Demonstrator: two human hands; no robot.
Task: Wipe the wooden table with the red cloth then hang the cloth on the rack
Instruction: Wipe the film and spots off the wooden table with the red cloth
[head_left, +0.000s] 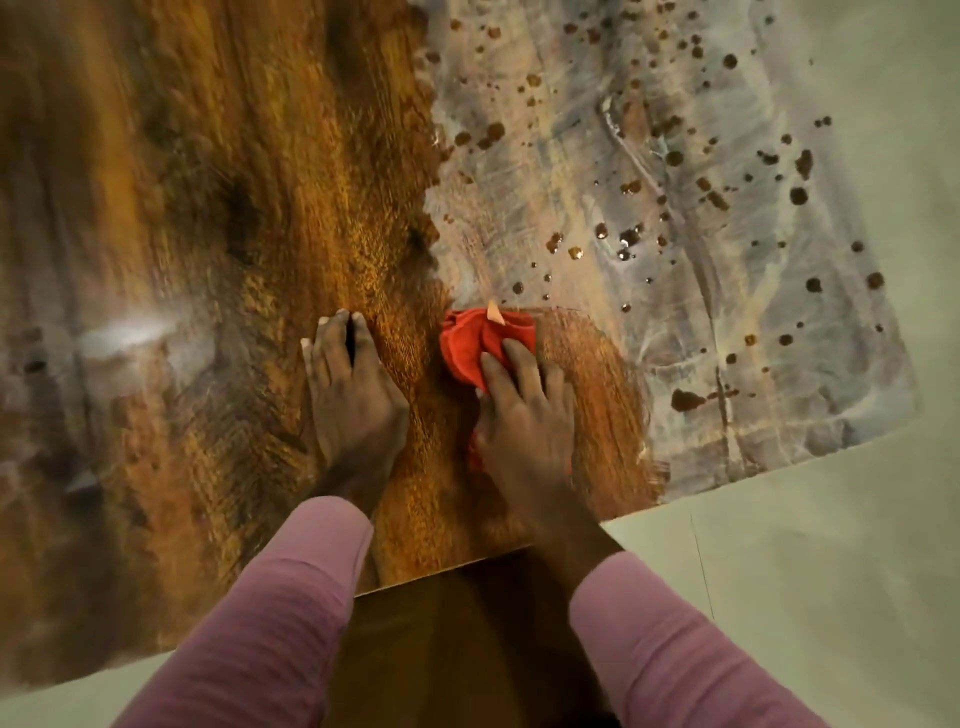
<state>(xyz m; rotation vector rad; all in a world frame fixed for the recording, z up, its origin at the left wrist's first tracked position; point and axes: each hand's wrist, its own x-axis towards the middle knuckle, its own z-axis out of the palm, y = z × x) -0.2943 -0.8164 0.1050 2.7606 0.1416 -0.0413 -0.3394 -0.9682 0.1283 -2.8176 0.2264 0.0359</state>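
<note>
1. Pressing down on the red cloth (483, 343), the right hand (524, 421) lies just right of the frame's centre, fingers nearly straight and slightly spread.
2. The cloth sits bunched under and beyond those fingertips on the wooden table (234, 208), at the border between bare brown wood and a grey dusty film (571, 156) spotted with dark drops (798, 196) at upper right.
3. The left hand (353, 400) rests flat on the wood just left of the cloth, fingers straight and together, holding nothing.

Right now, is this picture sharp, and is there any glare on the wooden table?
Head view: the wooden table is streaked with motion blur at left; a pale glare patch shows there too; the red cloth, right hand and left hand read fairly sharp, as do the dark spots at right.
</note>
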